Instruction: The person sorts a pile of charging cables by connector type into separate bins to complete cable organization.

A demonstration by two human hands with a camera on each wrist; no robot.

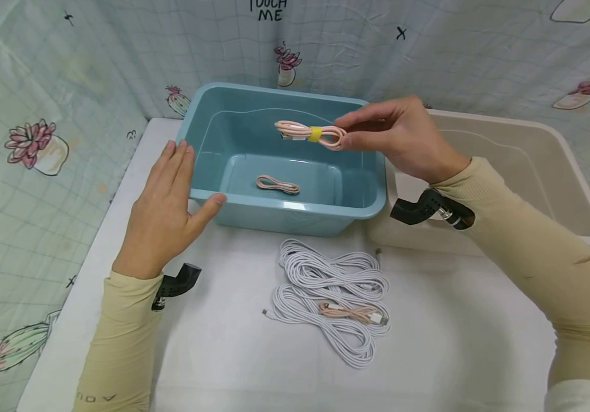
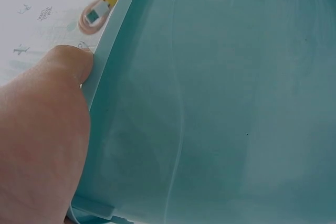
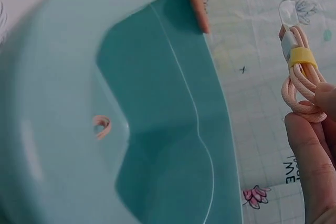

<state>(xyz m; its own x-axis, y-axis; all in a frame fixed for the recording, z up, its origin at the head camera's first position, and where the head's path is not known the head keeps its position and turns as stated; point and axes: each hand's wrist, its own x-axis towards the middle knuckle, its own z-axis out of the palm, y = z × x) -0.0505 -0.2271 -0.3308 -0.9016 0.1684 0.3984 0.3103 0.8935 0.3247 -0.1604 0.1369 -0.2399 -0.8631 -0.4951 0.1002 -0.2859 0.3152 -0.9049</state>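
Observation:
Above the blue bin, my right hand pinches one end of a coiled pink USB cable between thumb and fingers. A yellow strap wraps the middle of that coil, and its white plug shows beside the strap. My left hand lies with straight fingers against the bin's left rim, thumb over the front corner. On the bin's floor rests another coiled pink cable. In the left wrist view, the left hand is beside the bin's wall.
In front of the bin, several coiled white cables lie on the white table. A small pink-orange cable sits on top of them. To the right stands a beige bin, partly behind my right arm. A patterned curtain hangs behind.

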